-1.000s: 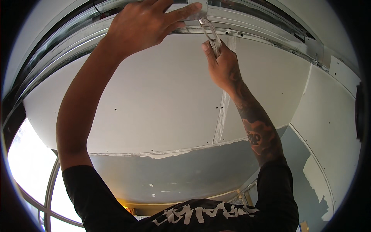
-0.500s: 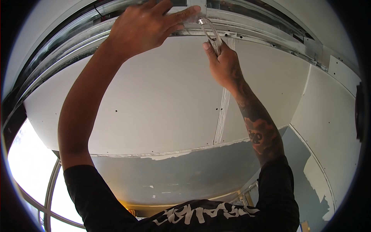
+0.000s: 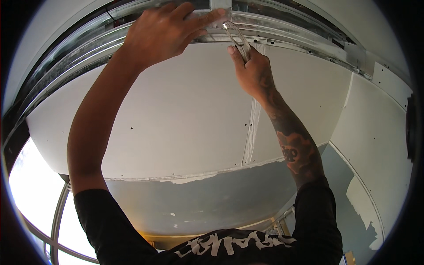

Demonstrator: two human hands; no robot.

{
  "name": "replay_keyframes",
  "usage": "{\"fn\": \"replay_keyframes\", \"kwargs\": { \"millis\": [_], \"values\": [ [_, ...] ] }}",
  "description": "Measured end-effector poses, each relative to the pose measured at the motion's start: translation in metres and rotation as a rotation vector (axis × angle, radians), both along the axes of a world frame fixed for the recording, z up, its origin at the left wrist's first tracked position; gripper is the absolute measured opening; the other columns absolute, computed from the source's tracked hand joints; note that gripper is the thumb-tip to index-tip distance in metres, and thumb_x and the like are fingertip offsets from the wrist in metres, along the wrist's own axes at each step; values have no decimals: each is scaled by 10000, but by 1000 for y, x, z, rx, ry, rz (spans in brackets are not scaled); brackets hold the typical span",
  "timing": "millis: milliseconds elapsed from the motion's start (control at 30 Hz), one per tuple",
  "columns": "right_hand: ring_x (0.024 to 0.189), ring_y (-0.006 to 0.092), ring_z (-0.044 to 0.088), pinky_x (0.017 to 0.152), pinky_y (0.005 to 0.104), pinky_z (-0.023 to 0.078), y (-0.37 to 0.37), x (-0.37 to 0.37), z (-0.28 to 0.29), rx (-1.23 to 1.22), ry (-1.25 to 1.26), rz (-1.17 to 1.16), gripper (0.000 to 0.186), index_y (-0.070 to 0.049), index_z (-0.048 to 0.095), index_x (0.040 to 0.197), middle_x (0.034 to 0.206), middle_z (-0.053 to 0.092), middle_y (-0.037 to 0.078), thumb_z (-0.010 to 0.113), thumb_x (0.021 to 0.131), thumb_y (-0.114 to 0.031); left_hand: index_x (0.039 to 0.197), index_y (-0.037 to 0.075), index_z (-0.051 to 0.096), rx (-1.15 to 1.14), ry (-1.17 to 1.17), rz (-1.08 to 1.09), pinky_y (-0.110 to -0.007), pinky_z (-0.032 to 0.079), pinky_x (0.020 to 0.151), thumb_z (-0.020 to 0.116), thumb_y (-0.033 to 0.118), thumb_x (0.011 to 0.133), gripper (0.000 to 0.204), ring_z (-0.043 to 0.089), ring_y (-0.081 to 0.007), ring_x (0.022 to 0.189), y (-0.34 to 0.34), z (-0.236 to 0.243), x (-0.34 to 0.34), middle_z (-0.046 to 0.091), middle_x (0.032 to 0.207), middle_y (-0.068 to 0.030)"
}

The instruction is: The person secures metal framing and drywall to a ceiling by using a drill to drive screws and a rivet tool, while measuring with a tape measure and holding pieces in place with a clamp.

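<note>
My left hand (image 3: 163, 35) is open with fingers spread, its fingertips resting against a silvery metal plate (image 3: 221, 5) on the metal ceiling framing (image 3: 287, 24) at the top. My right hand (image 3: 253, 75), just right of it, grips a silvery metal hand tool (image 3: 238, 34) with long loop-like handles, thumb raised along it. The tool's tip is at the lower part of that plate, beside my left fingertips; whether it touches cannot be told.
White plasterboard (image 3: 185, 110) with screw dots and a pale seam covers the surface below the framing. A grey painted surface (image 3: 212, 198) with flaking edges lies beyond it. White panels (image 3: 371, 132) run along the right; bright framed windows (image 3: 37, 190) are at lower left.
My right hand and the tool have shifted slightly left. My left hand stays spread at the metal plate, having moved only a little.
</note>
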State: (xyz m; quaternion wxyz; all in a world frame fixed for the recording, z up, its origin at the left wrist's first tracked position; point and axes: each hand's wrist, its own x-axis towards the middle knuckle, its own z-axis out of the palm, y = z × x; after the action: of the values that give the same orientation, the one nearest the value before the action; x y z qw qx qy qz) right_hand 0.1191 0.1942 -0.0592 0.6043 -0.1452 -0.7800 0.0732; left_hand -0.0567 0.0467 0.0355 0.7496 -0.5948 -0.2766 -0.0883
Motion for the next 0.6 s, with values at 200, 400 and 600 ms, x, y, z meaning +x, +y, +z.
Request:
{"fn": "replay_keyframes", "kwargs": {
  "millis": [200, 400, 600],
  "values": [
    [505, 297, 602, 536, 408, 473, -1, -2, 1, -37, 6, -45, 387, -10, 603, 840, 565, 588, 129, 594, 980, -371, 1485, 364, 416, -6, -27, 12, -306, 585, 585, 742, 345, 819, 741, 649, -158, 712, 0, -2, -2, 645, 864, -25],
    [481, 300, 594, 518, 421, 472, 2, -9, -2, 51, 61, -161, 381, -36, 590, 782, 523, 567, 104, 613, 963, -371, 1473, 373, 434, 36, -13, 6, -296, 566, 557, 757, 344, 803, 744, 643, -149, 707, 1, -2, -1, 640, 861, -17],
    [455, 305, 574, 503, 422, 468, 6, -2, -7, 112, 79, -181, 412, -39, 566, 738, 493, 530, 98, 635, 947, -387, 1400, 320, 532, -17, -176, -33, -326, 569, 612, 788, 330, 783, 668, 666, -181, 747, -1, -8, 8, 677, 975, -32]
  ]
}}
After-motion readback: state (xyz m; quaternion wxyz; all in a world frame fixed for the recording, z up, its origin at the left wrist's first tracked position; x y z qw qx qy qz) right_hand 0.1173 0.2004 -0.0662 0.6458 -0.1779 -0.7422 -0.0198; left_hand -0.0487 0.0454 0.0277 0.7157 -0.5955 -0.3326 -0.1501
